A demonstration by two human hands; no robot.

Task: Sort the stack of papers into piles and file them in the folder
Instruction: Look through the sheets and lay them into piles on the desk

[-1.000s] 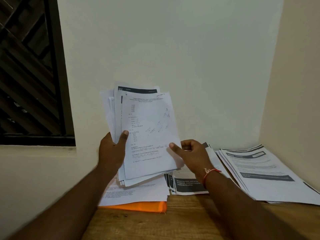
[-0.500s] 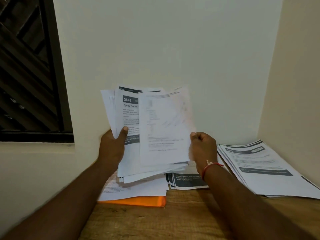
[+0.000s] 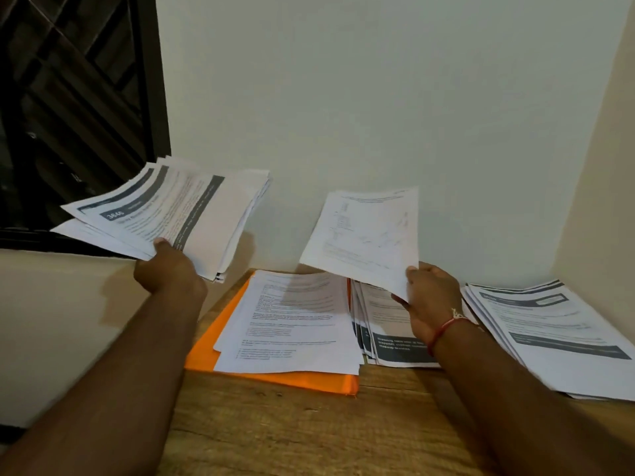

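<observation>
**Both Hands Closed on Paper Above the Table**

The left hand (image 3: 168, 269) gripped the remaining stack of papers (image 3: 171, 211), held up in the air at the left, in front of the dark window (image 3: 68, 115). Its thumb (image 3: 161, 242) pressed down on the top page near the lower edge; the other fingers curled under the stack and were hidden by it.

The right hand (image 3: 433, 297) pinched a single sheet (image 3: 364, 235) by its lower right corner, thumb on the upper face and fingertips (image 3: 400, 298) showing just under the edge. The sheet was tilted and hung clear of the piles below. A red thread bracelet (image 3: 445, 329) circled that wrist.

On the wooden table (image 3: 309, 424) lay an orange folder (image 3: 213, 341) with a left pile (image 3: 295, 321) of printed pages resting on it. Just beside it sat a middle pile (image 3: 388, 338), partly behind the right hand, and a right pile (image 3: 556, 334) lay near the side wall.
</observation>
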